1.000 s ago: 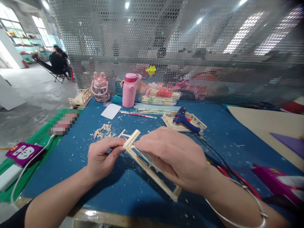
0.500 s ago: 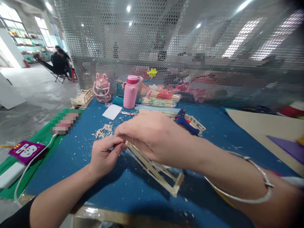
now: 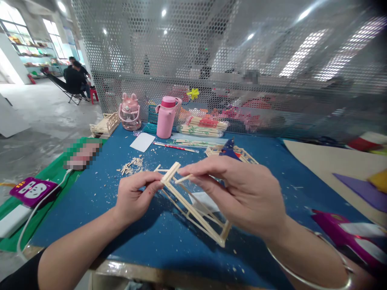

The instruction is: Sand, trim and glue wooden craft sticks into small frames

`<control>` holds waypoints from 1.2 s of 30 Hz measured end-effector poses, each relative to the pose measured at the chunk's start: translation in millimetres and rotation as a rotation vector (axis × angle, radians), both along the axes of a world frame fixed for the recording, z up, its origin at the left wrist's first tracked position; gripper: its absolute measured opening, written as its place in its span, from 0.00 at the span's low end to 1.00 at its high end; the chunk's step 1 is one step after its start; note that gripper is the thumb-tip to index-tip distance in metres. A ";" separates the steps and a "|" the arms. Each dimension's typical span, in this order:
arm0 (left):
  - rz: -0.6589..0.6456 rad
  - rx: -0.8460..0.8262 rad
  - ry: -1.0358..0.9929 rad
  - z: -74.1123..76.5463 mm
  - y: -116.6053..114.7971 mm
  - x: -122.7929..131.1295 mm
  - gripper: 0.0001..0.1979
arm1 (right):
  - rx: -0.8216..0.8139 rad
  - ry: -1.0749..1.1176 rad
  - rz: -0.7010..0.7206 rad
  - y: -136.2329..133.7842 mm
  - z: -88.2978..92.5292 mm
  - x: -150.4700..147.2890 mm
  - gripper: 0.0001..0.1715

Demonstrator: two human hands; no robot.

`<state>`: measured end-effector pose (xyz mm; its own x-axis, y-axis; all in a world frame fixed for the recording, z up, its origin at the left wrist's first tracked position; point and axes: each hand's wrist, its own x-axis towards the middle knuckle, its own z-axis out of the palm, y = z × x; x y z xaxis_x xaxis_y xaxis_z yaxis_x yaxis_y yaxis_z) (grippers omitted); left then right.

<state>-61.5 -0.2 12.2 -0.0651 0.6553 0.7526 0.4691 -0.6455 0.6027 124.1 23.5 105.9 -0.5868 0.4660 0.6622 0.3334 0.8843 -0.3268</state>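
Note:
A small frame of pale wooden sticks (image 3: 193, 211) is tilted above the blue tabletop (image 3: 145, 245). My left hand (image 3: 136, 197) pinches its upper left corner between thumb and fingers. Just to the right, my right hand (image 3: 242, 189) holds a short wooden stick (image 3: 183, 179) between thumb and forefinger, its end close to that corner; whether it touches I cannot tell. Part of the frame's right side is hidden behind my right hand. A white piece of paper (image 3: 204, 201) shows beneath the frame.
Wood scraps (image 3: 133, 165) lie left of centre. Behind stand a pink thermos (image 3: 166, 119) and a clear pink bottle (image 3: 130, 114). A blue glue gun (image 3: 229, 150) rests by another stick frame (image 3: 248, 155). Power strips (image 3: 33, 191) sit at the left; a perforated metal screen (image 3: 169, 52) rises behind.
My right hand has drawn back to the right from the corner, uncovering the upper end of the frame and the short stick in its fingers. My left hand has stayed in place.

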 end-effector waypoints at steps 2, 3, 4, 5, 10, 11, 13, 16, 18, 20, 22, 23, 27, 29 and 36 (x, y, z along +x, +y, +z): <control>0.004 -0.007 0.003 0.0 0.0 0.0 0.05 | -0.039 0.060 0.009 -1.2 -7.8 1.2 0.07; 0.006 -0.011 0.004 -0.1 0.1 0.0 0.05 | -0.052 0.088 0.018 -1.5 -10.3 1.0 0.07; 0.007 -0.013 0.006 -0.2 0.2 0.0 0.05 | -0.061 0.109 0.028 -1.4 -11.9 0.4 0.07; 0.008 -0.014 0.007 -0.4 0.3 0.0 0.05 | -0.065 0.121 0.038 -1.1 -12.9 -0.3 0.07; 0.010 -0.001 0.010 -1.1 0.7 -0.2 0.04 | -0.032 0.108 0.081 2.2 -14.9 -2.9 0.08; 0.006 0.001 0.012 -1.3 0.7 -0.3 0.04 | -0.029 0.104 0.083 2.7 -15.3 -3.1 0.08; 0.004 0.003 0.013 -1.5 0.8 -0.4 0.04 | -0.027 0.093 0.078 3.3 -16.1 -3.5 0.08; 0.009 0.009 0.010 -2.1 1.0 -0.5 0.04 | -0.008 0.075 0.081 3.8 -16.5 -4.1 0.08; 0.013 0.012 0.011 -2.4 1.1 -0.6 0.04 | 0.003 0.066 0.090 4.0 -16.0 -4.3 0.09; 0.017 0.013 0.013 -2.6 1.2 -0.6 0.04 | 0.006 0.054 0.083 4.1 -15.0 -4.4 0.09; 0.019 0.010 0.014 -2.6 1.2 -0.6 0.04 | 0.008 0.044 0.064 3.8 -14.0 -4.2 0.09; 0.017 0.011 0.014 -2.6 1.2 -0.5 0.04 | 0.010 0.039 0.053 3.5 -13.5 -4.0 0.09; 0.007 0.019 0.010 -2.5 1.0 -0.5 0.04 | 0.019 0.011 0.036 3.1 -12.7 -3.8 0.09; 0.008 0.019 0.009 -2.6 1.0 -0.7 0.04 | 0.036 0.008 0.044 3.9 -13.0 -4.4 0.09; 0.013 0.003 0.004 -3.4 1.3 -1.1 0.04 | 0.085 0.031 0.071 6.9 -13.6 -8.0 0.09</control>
<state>-62.6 1.1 8.8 -0.0707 0.6518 0.7551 0.4803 -0.6412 0.5984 116.1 30.4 92.3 -0.5949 0.3650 0.7161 0.2597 0.9304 -0.2585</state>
